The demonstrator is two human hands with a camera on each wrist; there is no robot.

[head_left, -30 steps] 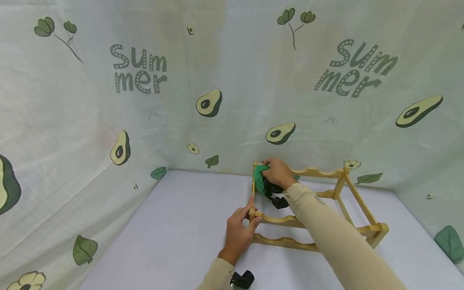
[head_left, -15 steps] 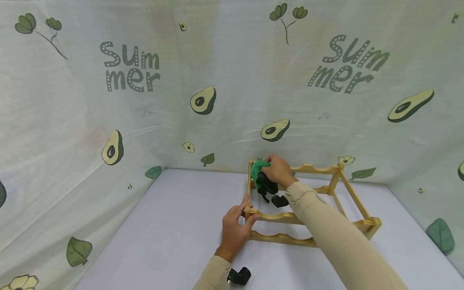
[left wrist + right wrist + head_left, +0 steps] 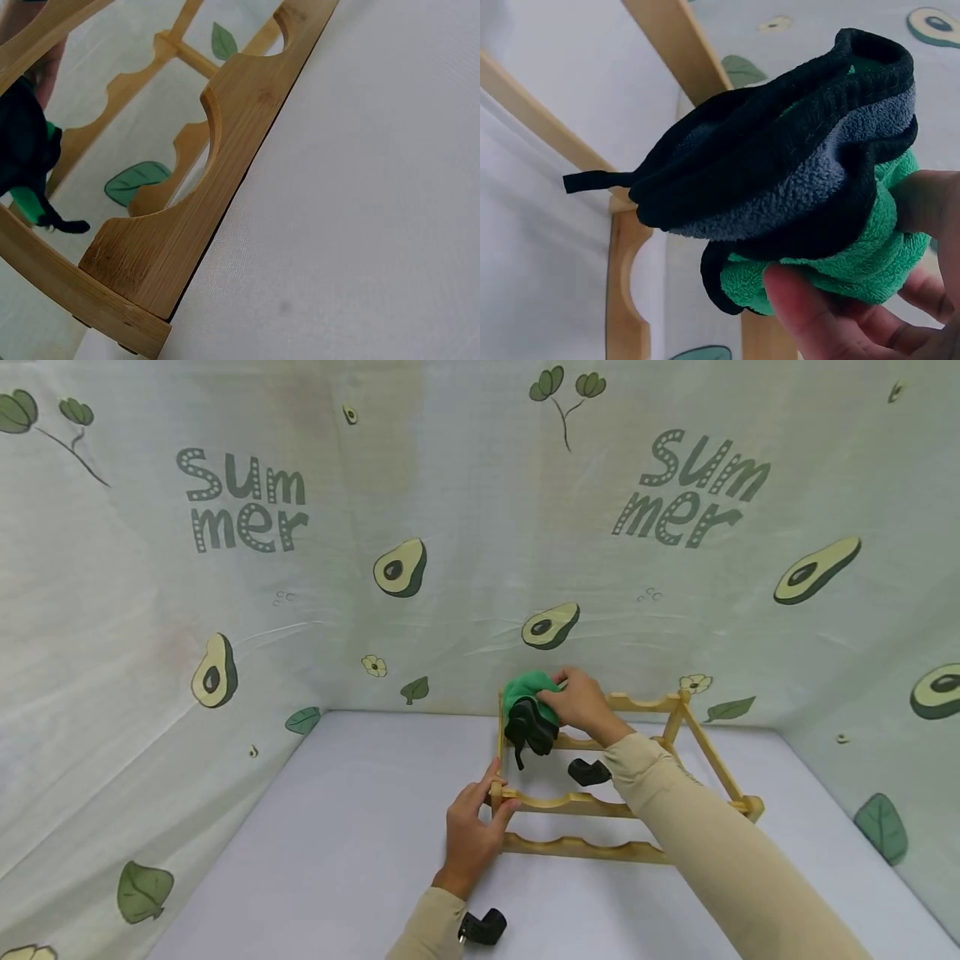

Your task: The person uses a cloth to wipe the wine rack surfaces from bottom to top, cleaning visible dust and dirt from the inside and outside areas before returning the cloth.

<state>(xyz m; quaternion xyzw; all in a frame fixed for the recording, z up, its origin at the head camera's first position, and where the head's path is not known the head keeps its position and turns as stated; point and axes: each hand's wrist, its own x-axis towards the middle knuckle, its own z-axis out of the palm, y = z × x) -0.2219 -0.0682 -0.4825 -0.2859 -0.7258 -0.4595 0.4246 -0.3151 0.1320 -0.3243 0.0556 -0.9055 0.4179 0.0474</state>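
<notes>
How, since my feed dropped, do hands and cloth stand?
Left grip on near left corner of wooden rack. Right grip pinching bunched green and black cloth. Possible snag: rack close by, contact unclear.

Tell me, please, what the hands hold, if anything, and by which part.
The right hand holds the cloth by its green part; the left hand grips the wooden rack at its near left corner.

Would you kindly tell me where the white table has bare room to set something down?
Bare table lies left, between the printed sheet and left hand, and right, between the wooden rack and sheet. The rack's left end is crowded: the left hand grips its corner, the right hand holds the green-and-black cloth.
</notes>
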